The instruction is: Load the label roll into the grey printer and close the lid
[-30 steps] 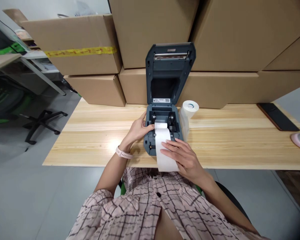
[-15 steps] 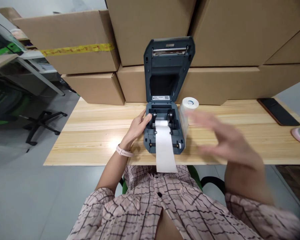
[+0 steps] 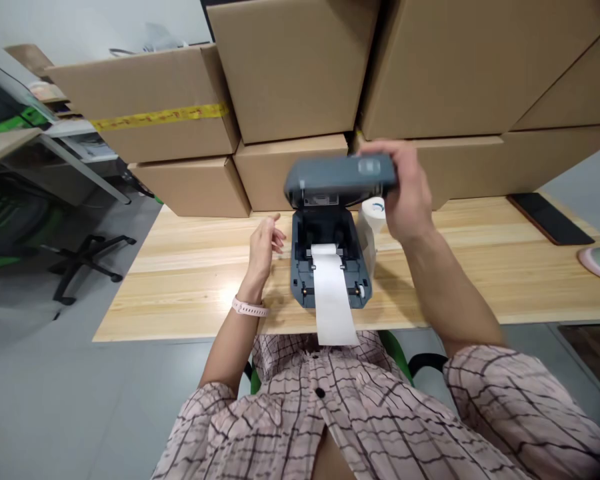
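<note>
Grey angular lid (image 3: 330, 177) in right hand (image 3: 411, 193), smooth paper strip (image 3: 333, 293) below.

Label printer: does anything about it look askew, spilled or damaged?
Nothing stands out. The paper strip runs uncrumpled from the label printer past the table edge. The lid, in the right hand, is blurred, so fine damage can't be judged.

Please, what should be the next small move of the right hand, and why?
Perhaps the right hand should lower the dark grey plastic printer lid: it grips the half-open lid's edge, the white paper strip crosses the front of the dark grey printer base, and the left hand is apart from it.
</note>
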A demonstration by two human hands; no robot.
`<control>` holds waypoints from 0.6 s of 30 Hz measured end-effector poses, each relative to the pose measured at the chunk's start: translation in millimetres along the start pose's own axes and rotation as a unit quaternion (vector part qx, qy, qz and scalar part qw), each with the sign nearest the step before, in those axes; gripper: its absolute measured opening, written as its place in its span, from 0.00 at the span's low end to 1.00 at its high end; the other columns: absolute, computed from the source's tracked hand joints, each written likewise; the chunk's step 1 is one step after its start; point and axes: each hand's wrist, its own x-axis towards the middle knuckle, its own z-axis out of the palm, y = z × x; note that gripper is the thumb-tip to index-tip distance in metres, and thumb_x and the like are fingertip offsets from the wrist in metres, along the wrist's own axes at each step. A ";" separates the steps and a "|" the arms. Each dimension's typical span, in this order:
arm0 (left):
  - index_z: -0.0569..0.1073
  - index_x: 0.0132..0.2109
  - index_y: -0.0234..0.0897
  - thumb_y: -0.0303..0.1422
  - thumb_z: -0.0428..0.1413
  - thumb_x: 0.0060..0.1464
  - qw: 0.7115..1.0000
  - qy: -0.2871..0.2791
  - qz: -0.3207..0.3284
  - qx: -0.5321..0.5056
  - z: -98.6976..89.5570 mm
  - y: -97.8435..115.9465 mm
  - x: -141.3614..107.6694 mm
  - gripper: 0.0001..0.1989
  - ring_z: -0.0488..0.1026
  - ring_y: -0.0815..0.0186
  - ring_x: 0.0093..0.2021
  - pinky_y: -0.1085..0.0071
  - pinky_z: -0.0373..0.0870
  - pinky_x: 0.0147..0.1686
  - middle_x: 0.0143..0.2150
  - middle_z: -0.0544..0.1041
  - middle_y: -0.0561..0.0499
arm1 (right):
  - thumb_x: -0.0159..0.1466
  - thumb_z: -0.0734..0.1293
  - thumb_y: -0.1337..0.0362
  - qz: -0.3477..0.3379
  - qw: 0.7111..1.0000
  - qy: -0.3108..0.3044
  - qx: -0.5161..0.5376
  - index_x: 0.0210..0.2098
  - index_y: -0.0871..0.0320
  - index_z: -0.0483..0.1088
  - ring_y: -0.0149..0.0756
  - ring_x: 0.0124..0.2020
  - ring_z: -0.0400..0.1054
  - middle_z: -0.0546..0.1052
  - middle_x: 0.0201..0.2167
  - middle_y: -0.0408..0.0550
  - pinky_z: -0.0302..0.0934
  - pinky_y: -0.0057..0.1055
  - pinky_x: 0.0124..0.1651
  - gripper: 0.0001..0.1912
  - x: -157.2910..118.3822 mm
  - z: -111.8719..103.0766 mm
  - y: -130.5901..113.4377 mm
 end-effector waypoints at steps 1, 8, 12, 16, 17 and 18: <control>0.75 0.60 0.38 0.58 0.51 0.63 0.999 0.017 0.013 -0.024 -2.0 2.2 -3.0 0.32 0.77 0.62 0.39 0.70 0.74 0.34 0.41 0.80 0.44 | 0.78 0.48 0.46 0.002 1.000 -0.022 0.013 0.54 0.49 0.74 0.43 0.60 0.72 0.79 0.55 0.44 0.66 0.48 0.66 0.28 -24.9 -3.2 -13.1; 0.52 0.76 0.50 0.53 0.63 0.56 0.991 -0.128 -0.001 -0.039 8.1 6.4 -68.1 0.48 0.47 0.48 0.79 0.52 0.53 0.75 0.80 0.50 0.45 | 0.76 0.58 0.62 -0.010 0.979 -0.165 -0.121 0.63 0.47 0.69 0.46 0.71 0.62 0.74 0.66 0.48 0.54 0.57 0.73 0.20 -130.0 -5.9 -42.6; 0.46 0.78 0.49 0.49 0.65 0.56 0.990 -0.135 -0.031 -0.035 19.6 1.0 -88.8 0.52 0.45 0.49 0.80 0.53 0.52 0.76 0.81 0.45 0.46 | 0.76 0.55 0.63 0.002 0.979 -0.150 -0.135 0.67 0.46 0.67 0.46 0.73 0.60 0.72 0.68 0.46 0.51 0.58 0.74 0.23 -140.2 1.3 -37.8; 0.49 0.77 0.48 0.47 0.64 0.58 0.992 -0.118 -0.005 -0.045 24.2 0.4 -86.8 0.48 0.48 0.50 0.79 0.55 0.55 0.75 0.81 0.49 0.47 | 0.76 0.54 0.62 0.006 0.985 -0.113 -0.130 0.64 0.46 0.69 0.48 0.72 0.61 0.74 0.65 0.46 0.52 0.58 0.74 0.22 -143.2 7.8 -36.5; 0.50 0.77 0.48 0.47 0.64 0.58 0.992 -0.116 0.004 -0.044 24.3 0.5 -86.2 0.47 0.48 0.50 0.79 0.55 0.54 0.75 0.80 0.50 0.46 | 0.76 0.54 0.62 0.006 0.986 -0.104 -0.131 0.63 0.46 0.70 0.48 0.71 0.62 0.75 0.64 0.46 0.52 0.59 0.74 0.22 -143.9 9.1 -36.4; 0.51 0.77 0.47 0.47 0.63 0.59 0.992 -0.117 0.012 -0.041 23.7 0.0 -86.9 0.46 0.49 0.50 0.79 0.55 0.54 0.75 0.80 0.51 0.46 | 0.76 0.53 0.61 0.006 0.986 -0.097 -0.132 0.62 0.46 0.71 0.48 0.71 0.63 0.76 0.64 0.46 0.53 0.59 0.73 0.22 -144.4 10.3 -36.2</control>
